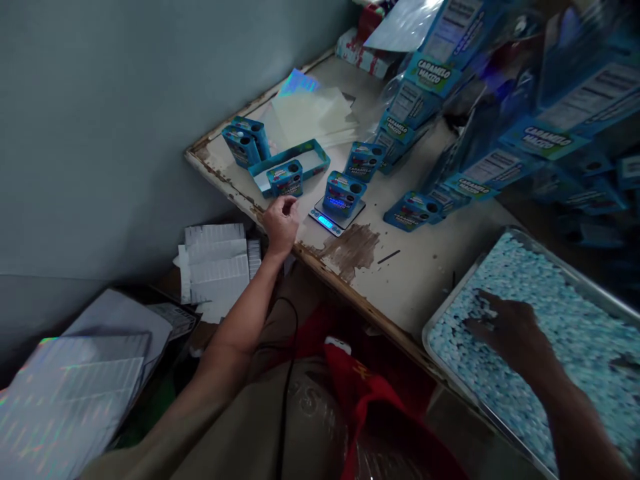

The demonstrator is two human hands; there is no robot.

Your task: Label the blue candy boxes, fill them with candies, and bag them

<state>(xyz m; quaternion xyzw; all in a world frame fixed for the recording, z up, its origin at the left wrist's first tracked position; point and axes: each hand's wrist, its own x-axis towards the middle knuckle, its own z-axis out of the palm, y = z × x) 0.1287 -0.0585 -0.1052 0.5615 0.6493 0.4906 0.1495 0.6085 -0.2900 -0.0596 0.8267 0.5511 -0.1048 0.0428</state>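
My left hand (282, 220) rests at the table's edge with its fingers curled into a loose fist; I see nothing in it. Just beyond it, a small blue candy box (285, 179) stands against a long, shallow blue tray box (313, 160). To its right, another blue box (344, 193) stands on a small digital scale (327, 223) with a lit display. At the lower right, my right hand (510, 327) dips into a metal tray (430, 327) of pale blue candy pieces (540, 287). Its fingers are bent around some pieces and partly blurred.
More small boxes (244, 143) stand at the table's left corner, near pale sheets (315, 117). Tall stacks of blue "Caramelo Macizo" boxes (431, 73) rise at the back right. A single box (411, 211) stands before them. Papers and cardboard (217, 263) lie below the table's left edge.
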